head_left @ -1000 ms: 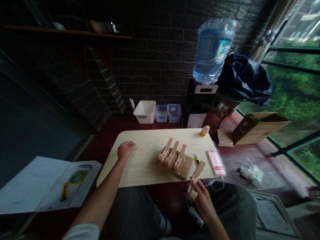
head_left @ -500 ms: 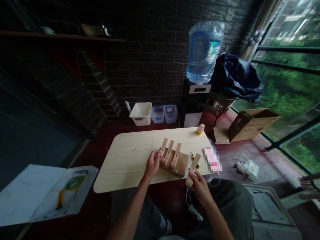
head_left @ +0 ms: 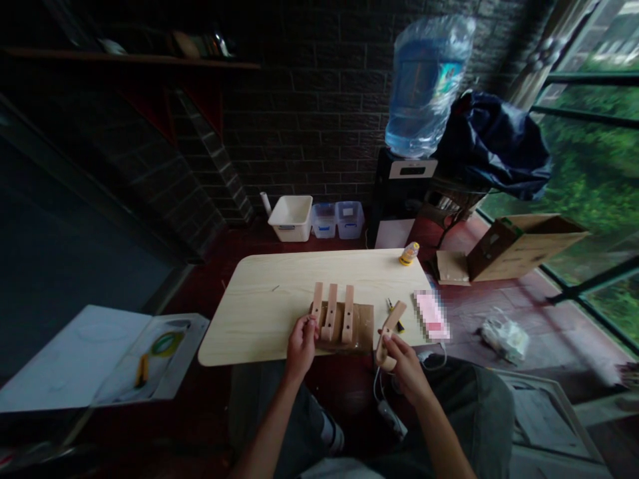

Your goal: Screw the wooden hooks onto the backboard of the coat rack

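Three wooden pieces with dark holes, the left one [head_left: 317, 299], the middle one [head_left: 331, 313] and the right one [head_left: 348, 314], lie side by side on a brown cardboard package [head_left: 366, 326] at the table's front edge. My left hand [head_left: 302, 339] is closed at the lower end of the left piece, its fingertips pinched; what they hold, if anything, is too small to make out. To the right of the package, my right hand [head_left: 402, 359] grips a fourth wooden piece [head_left: 397, 314], tilted, with a curved lower end. A black and yellow tool [head_left: 400, 326] lies just behind it.
A yellow-capped bottle [head_left: 409, 253] stands at the back right of the pale table [head_left: 249, 313], and a blurred pink item [head_left: 431, 315] lies at its right edge. An open white case [head_left: 174, 372] is at the left. Bins [head_left: 292, 219] and a water dispenser [head_left: 409, 169] stand behind.
The view has shifted, so the table appears differently placed. The package and its three pieces have turned to lie straighter. The piece in my right hand has rotated, showing its curved end.
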A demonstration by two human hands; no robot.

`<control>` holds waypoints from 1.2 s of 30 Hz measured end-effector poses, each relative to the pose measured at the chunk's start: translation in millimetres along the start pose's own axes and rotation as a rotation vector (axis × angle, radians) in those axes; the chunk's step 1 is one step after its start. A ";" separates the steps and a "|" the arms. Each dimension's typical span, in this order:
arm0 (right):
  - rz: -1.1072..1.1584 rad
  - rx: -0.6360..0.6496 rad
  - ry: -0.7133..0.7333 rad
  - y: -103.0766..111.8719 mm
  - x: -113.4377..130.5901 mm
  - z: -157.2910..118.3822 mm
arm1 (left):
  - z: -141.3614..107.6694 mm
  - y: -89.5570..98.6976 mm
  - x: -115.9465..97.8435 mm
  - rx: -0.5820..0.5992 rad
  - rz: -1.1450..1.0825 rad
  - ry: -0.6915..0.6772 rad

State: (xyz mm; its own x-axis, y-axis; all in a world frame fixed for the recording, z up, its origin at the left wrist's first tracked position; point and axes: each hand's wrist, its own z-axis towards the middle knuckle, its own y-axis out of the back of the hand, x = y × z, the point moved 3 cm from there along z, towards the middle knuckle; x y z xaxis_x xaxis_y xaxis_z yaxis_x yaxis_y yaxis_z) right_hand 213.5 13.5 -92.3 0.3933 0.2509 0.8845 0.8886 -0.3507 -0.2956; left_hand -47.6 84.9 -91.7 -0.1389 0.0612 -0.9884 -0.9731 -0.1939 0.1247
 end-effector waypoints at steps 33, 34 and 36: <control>-0.668 0.008 0.408 -31.6 -8.3 55.5 | 22.6 3.0 14.7 -0.034 0.037 0.096; -0.647 0.004 0.396 -31.1 -9.1 53.5 | 30.5 3.0 14.9 -0.023 0.033 0.080; -0.596 0.003 0.364 -31.5 -11.7 50.2 | 48.8 1.2 13.5 0.013 0.040 0.029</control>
State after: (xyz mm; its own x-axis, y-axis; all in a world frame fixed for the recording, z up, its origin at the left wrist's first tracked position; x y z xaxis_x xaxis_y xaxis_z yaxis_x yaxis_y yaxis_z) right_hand 192.7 67.0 -111.5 -0.2651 0.0813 0.9608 0.9292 -0.2447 0.2771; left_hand -59.6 133.3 -100.6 -0.1724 0.0251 -0.9847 -0.9692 -0.1829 0.1650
